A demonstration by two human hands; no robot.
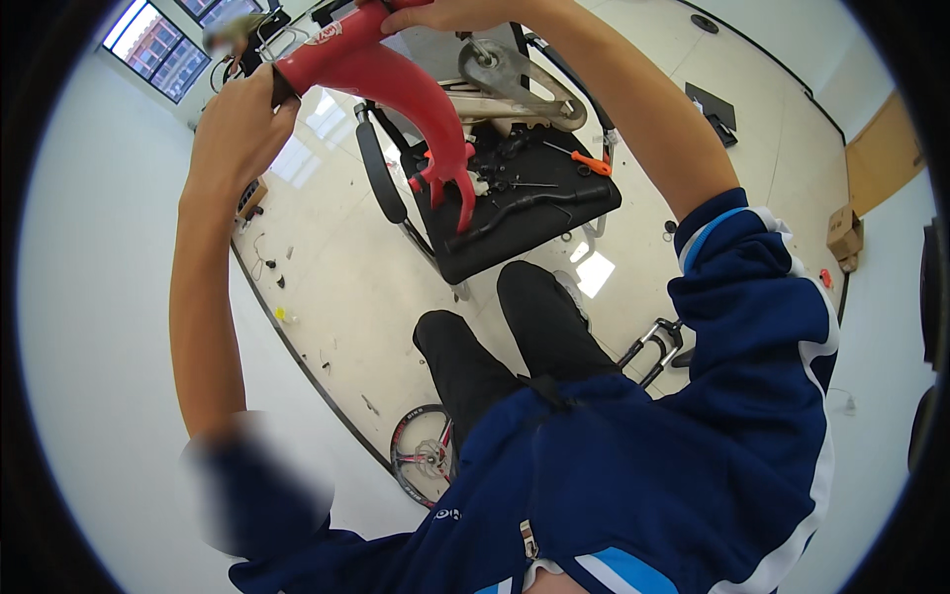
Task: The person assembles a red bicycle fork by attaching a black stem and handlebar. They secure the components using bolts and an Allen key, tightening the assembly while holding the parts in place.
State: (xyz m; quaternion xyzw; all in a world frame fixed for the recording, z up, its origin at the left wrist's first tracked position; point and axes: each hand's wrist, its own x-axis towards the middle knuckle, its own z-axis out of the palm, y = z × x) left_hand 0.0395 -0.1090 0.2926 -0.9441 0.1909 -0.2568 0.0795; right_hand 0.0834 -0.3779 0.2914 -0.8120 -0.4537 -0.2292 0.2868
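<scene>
A red bicycle frame [401, 84] with a thick curved tube is held up in front of me, its forked lower end over a black chair seat [495, 243]. My left hand [240, 127] is closed around the tube end at the left. My right hand [450, 14] grips the frame's upper part; the picture's top edge cuts off some of it. Below the right forearm, a grey crank and chain cover [524, 89] rest at the chair's back. On the seat lie a black handlebar [529, 203], an orange-handled screwdriver [591, 162] and several small dark parts.
A bicycle wheel [426, 455] lies by the wall at my lower left, and a suspension fork [653, 351] is on the floor right of my legs. Small parts are scattered along the left wall. A cardboard box [844, 232] stands far right. Another person [236, 38] is at the back left.
</scene>
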